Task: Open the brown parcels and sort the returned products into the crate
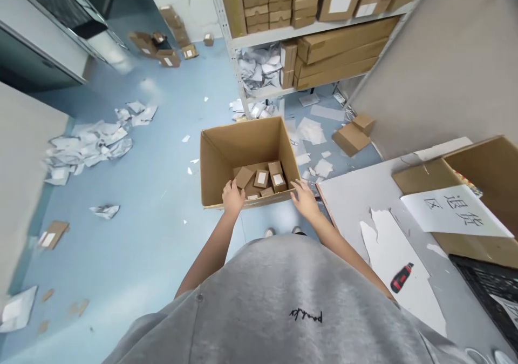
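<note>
An open cardboard box (243,137) stands in front of me, its top facing up. Several small brown cartons (261,179), some with white labels, lie loose on its bottom. My left hand (233,197) grips the near rim left of the middle, fingers hooked over the edge. At the near right corner my right hand (305,199) holds the same box, its thumb and fingers about the edge. Whether the box rests on the floor or hangs above it, I cannot tell.
A shelf rack (275,37) with cartons stands ahead. Crumpled paper (91,145) litters the floor at left. On the table (348,191) at right lie a red-black utility knife (402,277) and a big open carton (424,176). Two cartons (351,139) sit by the wall.
</note>
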Demonstrator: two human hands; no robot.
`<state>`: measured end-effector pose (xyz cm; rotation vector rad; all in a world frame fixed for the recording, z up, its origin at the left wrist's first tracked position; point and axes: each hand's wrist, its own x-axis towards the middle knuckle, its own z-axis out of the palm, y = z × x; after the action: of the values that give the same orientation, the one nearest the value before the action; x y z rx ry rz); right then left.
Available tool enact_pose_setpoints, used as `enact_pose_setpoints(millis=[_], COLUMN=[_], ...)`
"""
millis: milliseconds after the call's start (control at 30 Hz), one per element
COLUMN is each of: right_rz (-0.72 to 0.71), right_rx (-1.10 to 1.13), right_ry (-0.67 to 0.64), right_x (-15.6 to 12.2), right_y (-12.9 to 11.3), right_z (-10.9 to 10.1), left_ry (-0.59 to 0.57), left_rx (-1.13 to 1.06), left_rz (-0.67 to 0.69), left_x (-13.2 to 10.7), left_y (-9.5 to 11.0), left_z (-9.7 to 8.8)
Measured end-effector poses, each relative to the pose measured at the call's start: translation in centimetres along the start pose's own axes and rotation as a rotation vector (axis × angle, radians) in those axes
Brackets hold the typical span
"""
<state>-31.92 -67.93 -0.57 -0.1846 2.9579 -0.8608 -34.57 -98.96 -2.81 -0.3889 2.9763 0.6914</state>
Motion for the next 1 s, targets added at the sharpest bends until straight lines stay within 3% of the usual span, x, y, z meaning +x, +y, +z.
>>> enact_pose_setpoints(millis=[133, 267, 367, 467, 567, 667, 867, 1000], right_rz=[0.014, 0.077, 0.106, 0.086, 0.095, 0.131, 0.226, 0.246], right_rx=[-0.009, -0.013, -0.009, -0.042, -0.111, -0.195, -0.319, -0.367], right_ry=[-0.073, -0.186, -0.299, -0.389, -0.475, -0.525, -0.537, -0.560], right_x=[5.8, 14.6, 22.0, 28.4, 32.5, 34.8, 37.7, 39.7], right_y=[-0.2, 0.6, 0.8, 0.6, 0.8, 2.2, 8.6, 12.6], right_z=[1.4, 3.9, 7.5, 12.7, 19.0, 25.7, 38.7, 46.4], left_ry=[-0.064, -0.128, -0.162, -0.208, -0.303, -0.368, -0.374, -0.422], left_rx=[-0.005, 0.039, 0.108, 0.162, 0.203, 0.253, 0.347, 0.332], left_rz=[-0.071, -0.153, -0.226, -0.302, -0.383, -0.410, -0.307, -0.281], left_x=[3.8, 8.9, 13.2, 17.7, 22.1, 25.9, 32.1, 36.0], left_y=[-1.1, -1.7, -2.5, -3.9, -6.2, -9.3, -15.1, -18.2], left_z=[0.5, 1.9, 3.5, 6.1, 10.2, 15.7, 28.1, 35.3])
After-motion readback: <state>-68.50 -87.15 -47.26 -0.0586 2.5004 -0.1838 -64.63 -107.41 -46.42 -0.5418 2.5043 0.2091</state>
